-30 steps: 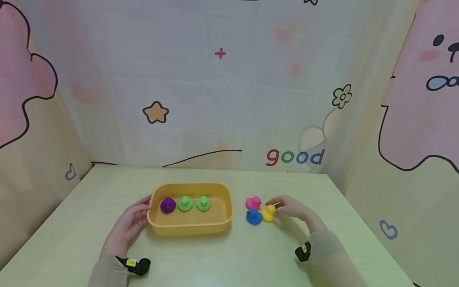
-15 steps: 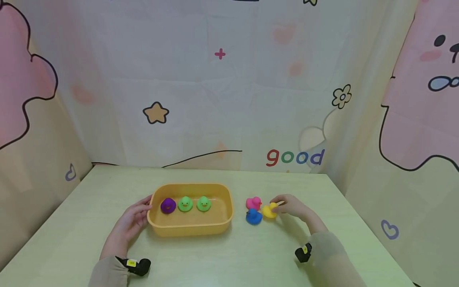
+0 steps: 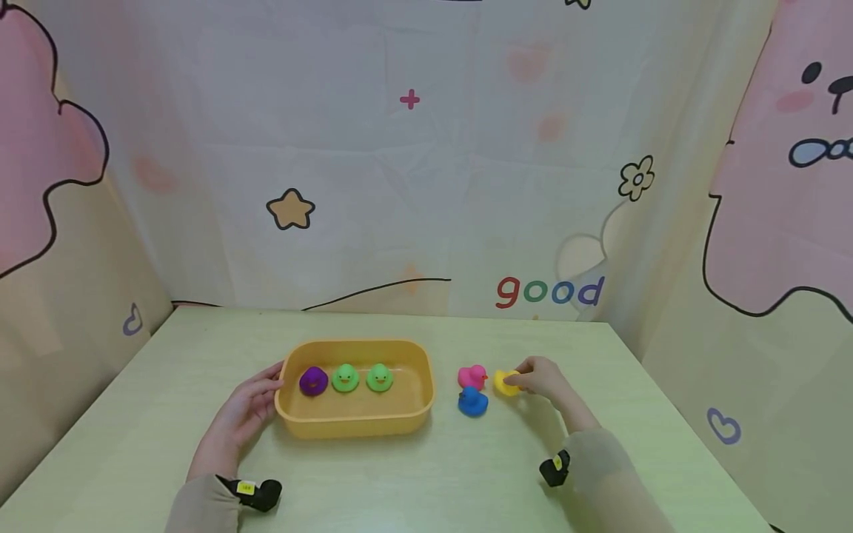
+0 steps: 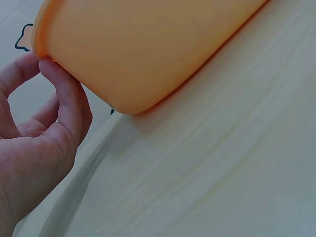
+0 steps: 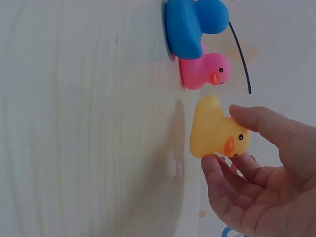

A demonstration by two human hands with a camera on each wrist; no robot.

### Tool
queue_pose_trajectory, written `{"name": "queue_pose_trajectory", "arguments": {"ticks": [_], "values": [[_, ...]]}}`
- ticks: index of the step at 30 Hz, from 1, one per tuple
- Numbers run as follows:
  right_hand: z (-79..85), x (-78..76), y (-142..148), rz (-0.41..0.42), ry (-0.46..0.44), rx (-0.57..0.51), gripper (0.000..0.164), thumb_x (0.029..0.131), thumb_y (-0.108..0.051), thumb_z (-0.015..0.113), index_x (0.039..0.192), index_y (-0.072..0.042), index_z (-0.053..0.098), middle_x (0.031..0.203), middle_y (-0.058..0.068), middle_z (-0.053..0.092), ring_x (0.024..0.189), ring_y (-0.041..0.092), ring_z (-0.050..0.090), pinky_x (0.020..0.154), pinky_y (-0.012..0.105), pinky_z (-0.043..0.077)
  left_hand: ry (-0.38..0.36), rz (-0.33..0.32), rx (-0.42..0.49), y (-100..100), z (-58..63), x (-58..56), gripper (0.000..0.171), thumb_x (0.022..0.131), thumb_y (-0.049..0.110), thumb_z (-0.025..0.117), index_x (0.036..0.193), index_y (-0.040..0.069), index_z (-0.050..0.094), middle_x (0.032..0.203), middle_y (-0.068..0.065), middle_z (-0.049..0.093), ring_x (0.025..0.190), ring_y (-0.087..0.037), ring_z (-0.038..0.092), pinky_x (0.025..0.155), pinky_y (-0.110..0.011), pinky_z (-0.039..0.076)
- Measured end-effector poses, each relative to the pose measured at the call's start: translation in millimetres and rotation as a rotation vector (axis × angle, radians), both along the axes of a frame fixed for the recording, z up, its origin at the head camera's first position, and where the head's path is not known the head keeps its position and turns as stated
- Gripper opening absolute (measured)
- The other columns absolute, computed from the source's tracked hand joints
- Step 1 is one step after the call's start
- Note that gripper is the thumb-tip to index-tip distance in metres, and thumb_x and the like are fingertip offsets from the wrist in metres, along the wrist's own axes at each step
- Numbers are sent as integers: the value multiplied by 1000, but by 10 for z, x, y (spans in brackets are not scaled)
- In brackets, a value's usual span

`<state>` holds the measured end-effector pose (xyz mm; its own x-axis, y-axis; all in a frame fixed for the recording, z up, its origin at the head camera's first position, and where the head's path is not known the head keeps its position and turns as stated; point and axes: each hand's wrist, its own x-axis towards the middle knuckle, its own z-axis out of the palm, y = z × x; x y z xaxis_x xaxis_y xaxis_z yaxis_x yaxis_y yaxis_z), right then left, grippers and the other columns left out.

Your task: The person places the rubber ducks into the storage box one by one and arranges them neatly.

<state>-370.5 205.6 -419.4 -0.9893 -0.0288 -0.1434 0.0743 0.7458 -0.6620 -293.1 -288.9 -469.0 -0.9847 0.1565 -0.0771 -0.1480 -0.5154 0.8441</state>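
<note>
In the head view, my left hand (image 3: pixel 243 407) holds the left end of a yellow-orange plastic basin (image 3: pixel 353 427), fingertips at its rim. The left wrist view shows those fingertips against the lip of the basin (image 4: pixel 133 54). Inside sit a purple rubber duck (image 3: pixel 313 381) and two green ones, a left duck (image 3: pixel 345 378) and a right duck (image 3: pixel 379 377). My right hand (image 3: pixel 545 379) pinches a yellow rubber duck (image 5: pixel 210 131) between thumb and fingers, just over the table. Left of it stand a pink duck (image 3: pixel 472 377) and a blue duck (image 3: pixel 473 402), close together.
The pale wooden table (image 3: pixel 400 481) carries the basin and loose ducks. A printed cloth (image 3: pixel 426 185) hangs behind it and at both sides. Each sleeve has a black wrist camera, the left camera (image 3: pixel 261 494) and the right camera (image 3: pixel 554 468).
My right hand has closed its fingers on the yellow duck and drawn it slightly right and up, away from the pink and blue ducks. The left hand and basin stay put.
</note>
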Motion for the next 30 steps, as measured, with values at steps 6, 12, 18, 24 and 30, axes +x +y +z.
{"name": "queue_pose_trajectory", "arguments": {"ticks": [6, 12, 18, 24, 30], "values": [[-5, 5, -27, -65, -27, 29, 34, 83, -23, 76, 96, 4, 58, 84, 9, 57, 72, 18, 52, 64, 20, 49, 3, 4, -13, 1, -11, -14, 36, 99, -2, 43, 104, 25, 67, 109, 9, 68, 98, -5, 65, 84, -19, 54], [-28, -28, -9, -49, -57, 46, 40, 80, -28, 79, 93, 3, 57, 79, 9, 56, 67, 17, 52, 60, 20, 48, 1, 9, -9, 6, 9, 0, 37, 98, -2, 43, 103, 25, 67, 109, 8, 69, 98, -6, 65, 84, -20, 54], [-57, -5, -55, -64, -67, 63, 40, 82, -27, 77, 97, 3, 55, 83, 10, 55, 74, 19, 52, 64, 23, 45, 11, 11, -16, 10, 25, 18, 34, 98, -2, 43, 105, 24, 65, 109, 7, 69, 95, -6, 66, 82, -19, 54], [-50, 31, -115, -81, -69, 100, 39, 84, -27, 74, 100, 2, 53, 88, 11, 53, 80, 22, 50, 68, 26, 43, 1, 15, -32, 14, 28, 25, 31, 98, -1, 45, 108, 23, 62, 110, 8, 68, 96, -6, 65, 84, -19, 54], [-59, 38, -101, -58, -50, 86, 48, 86, -27, 73, 115, 7, 55, 104, 18, 59, 94, 28, 53, 85, 37, 50, 14, 24, -49, 10, 6, 2, 30, 98, -1, 44, 119, 17, 55, 111, 7, 67, 97, -6, 65, 82, -19, 54]]}}
